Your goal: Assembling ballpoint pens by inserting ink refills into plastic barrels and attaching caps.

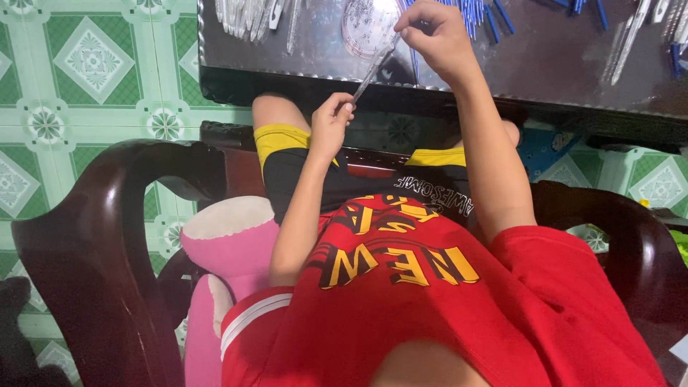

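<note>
My left hand (331,123) pinches the lower end of a clear plastic pen tube (374,68) just below the table's edge. My right hand (433,36) is raised over the dark table (545,57) with its fingers closed on the tube's upper end. The tube slants between both hands. Behind my right hand lies a round clear dish (362,25) holding small parts. A heap of blue pen parts (487,14) lies to its right, and a bundle of clear tubes (247,14) lies at the table's far left.
I sit in a dark wooden armchair (93,244) with curved arms. A pink and white soft toy (226,251) lies beside my left leg. More clear tubes (631,32) lie at the table's right end. The floor (93,64) has green patterned tiles.
</note>
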